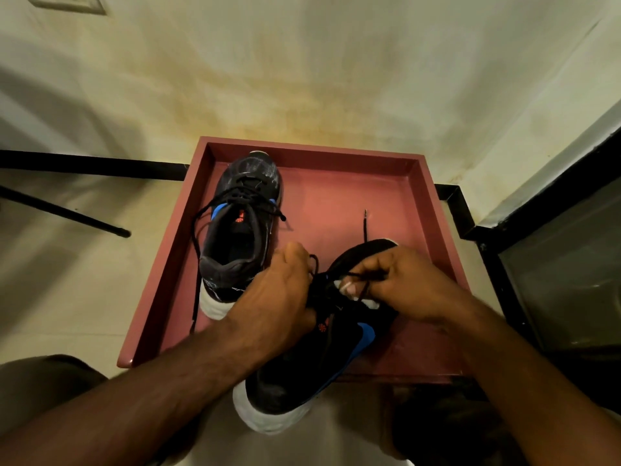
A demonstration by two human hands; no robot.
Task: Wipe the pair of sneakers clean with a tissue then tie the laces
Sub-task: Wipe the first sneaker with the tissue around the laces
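Note:
Two black sneakers with white soles and blue tongues rest on a red tray [420, 203]. The far sneaker [240, 230] stands at the tray's left, its laces loose and trailing over the left rim. The near sneaker [312, 361] lies tilted, heel hanging over the tray's front edge. My left hand [279, 304] and my right hand [406, 284] are both over its lacing, each pinching a strand of its black lace [364, 227], whose free end points away across the tray. No tissue is visible.
The tray sits on a pale floor close to a stained cream wall [336, 79]. A black frame with a dark panel [554, 264] stands at the right. A thin black rod [67, 213] lies on the floor at the left. My knees show at the bottom.

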